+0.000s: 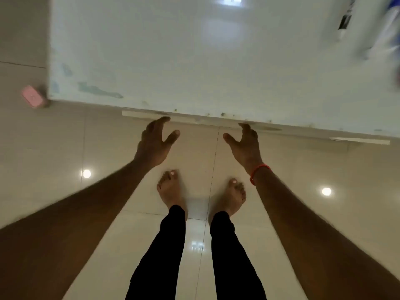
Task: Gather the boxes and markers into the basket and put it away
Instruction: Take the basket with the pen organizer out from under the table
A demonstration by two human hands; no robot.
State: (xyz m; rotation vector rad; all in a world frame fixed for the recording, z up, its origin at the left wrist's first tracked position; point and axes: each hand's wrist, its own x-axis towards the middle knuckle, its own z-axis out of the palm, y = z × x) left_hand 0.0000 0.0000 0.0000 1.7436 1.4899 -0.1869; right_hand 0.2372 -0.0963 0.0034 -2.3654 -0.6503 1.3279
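Note:
Both my hands reach forward just under the near edge of a glossy white table (194, 61). My left hand (154, 144) is open, fingers spread, its fingertips at the table edge. My right hand (245, 146), with a red thread at the wrist, is also open, with its fingertips touching the edge. Neither hand holds anything. At the table's far right corner lie blurred white and blue items (368, 33); whether they are boxes or markers I cannot tell. No basket is in view.
I stand barefoot on shiny beige floor tiles (303, 213), feet right in front of the table. A small pink object (32, 96) lies on the floor by the table's left corner. A white strip (142, 114) runs under the table edge.

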